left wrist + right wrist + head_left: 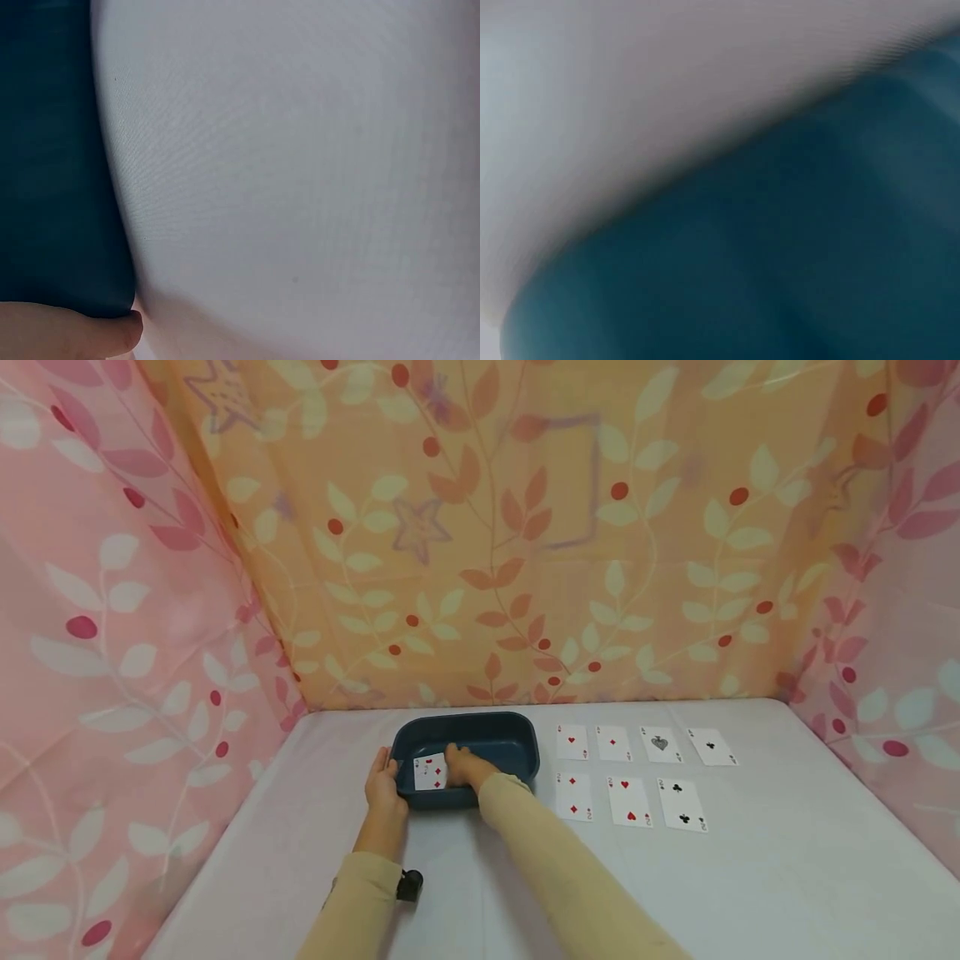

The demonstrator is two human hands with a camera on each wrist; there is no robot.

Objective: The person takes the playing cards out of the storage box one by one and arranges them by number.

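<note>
A dark blue rectangular tub (500, 754) stands on the white-covered table. My left hand (385, 792) rests against the tub's left side, fingers pointing up along the outer wall near the rim. In the left wrist view, one finger (71, 330) of it lies along the tub's edge. My right hand (467, 767) reaches inside the tub over the front rim. Playing cards (430, 772) with red diamonds lie face up in there, right beside that hand's fingers. Whether those fingers pinch a card is hidden. Only the tub's wall (780, 247), blurred, and white cloth show in the right wrist view.
Right of the tub, several playing cards lie face up in two rows. Aces, among them the ace of spades (660, 744), form the back row; twos, including the two of clubs (682, 804), form the front. Patterned cloth walls (480, 568) enclose the table.
</note>
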